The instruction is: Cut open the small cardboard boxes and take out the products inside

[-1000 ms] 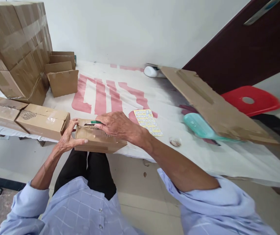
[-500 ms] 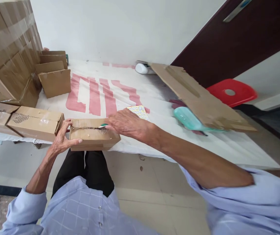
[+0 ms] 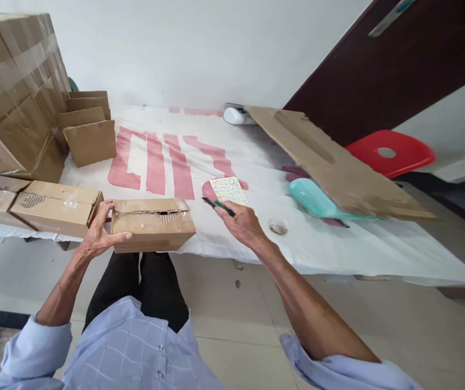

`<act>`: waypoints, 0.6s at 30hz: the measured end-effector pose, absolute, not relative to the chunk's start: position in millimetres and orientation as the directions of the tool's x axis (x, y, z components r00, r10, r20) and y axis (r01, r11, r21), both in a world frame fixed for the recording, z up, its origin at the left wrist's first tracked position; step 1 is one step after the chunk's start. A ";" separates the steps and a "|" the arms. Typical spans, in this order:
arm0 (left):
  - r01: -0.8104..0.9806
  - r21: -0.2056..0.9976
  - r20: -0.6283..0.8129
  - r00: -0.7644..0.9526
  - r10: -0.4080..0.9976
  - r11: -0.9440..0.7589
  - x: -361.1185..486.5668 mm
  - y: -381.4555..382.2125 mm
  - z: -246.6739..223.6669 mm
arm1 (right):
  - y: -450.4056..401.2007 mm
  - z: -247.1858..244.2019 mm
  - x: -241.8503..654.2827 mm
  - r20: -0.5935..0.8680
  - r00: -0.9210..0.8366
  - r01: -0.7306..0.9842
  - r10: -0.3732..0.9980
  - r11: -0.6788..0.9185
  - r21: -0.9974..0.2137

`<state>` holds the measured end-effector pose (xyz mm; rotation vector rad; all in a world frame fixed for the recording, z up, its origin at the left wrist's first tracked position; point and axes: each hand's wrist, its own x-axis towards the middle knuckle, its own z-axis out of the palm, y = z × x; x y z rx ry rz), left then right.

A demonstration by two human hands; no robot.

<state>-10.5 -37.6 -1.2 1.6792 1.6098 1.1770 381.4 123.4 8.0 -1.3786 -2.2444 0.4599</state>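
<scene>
A small cardboard box (image 3: 153, 225) sits at the table's front edge, a ragged slit running along its top seam. My left hand (image 3: 99, 230) grips the left end of this box, fingers behind the corner and thumb stretched along the front face. To the right of the box, my right hand (image 3: 240, 221) is closed around a green box cutter (image 3: 223, 207) with a dark tip pointing left. A yellow sticker sheet (image 3: 229, 188) lies on the cloth just beyond that hand.
More cardboard boxes (image 3: 56, 206) line the left front edge, below a tall taped stack (image 3: 17, 86). Folded cardboard pieces (image 3: 92, 143) stand beside it. A tape roll (image 3: 278, 227), green bottle (image 3: 311, 196), white bottle (image 3: 234, 115), cardboard sheet (image 3: 317, 157) and red stool (image 3: 403, 151) are rightward.
My right hand has lifted the box cutter off the box's seam and moved right, uncovering the box top and the tape roll. My left hand keeps its hold.
</scene>
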 end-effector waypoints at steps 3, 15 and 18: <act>0.523 0.836 0.246 -0.081 0.966 -0.169 -6.0 -36.9 -0.9 | 108.5 42.7 342.2 0.299 -0.599 0.596 0.743 0.663 -0.453; 0.511 0.843 0.233 -0.064 0.970 -0.169 1.7 -39.3 -5.9 | 65.8 110.5 221.6 -0.120 -0.850 0.504 0.513 0.858 0.101; 0.510 0.839 0.247 -0.048 0.968 -0.189 0.7 -38.0 -5.3 | 86.4 104.9 260.5 -0.071 -0.822 0.558 0.565 0.824 0.097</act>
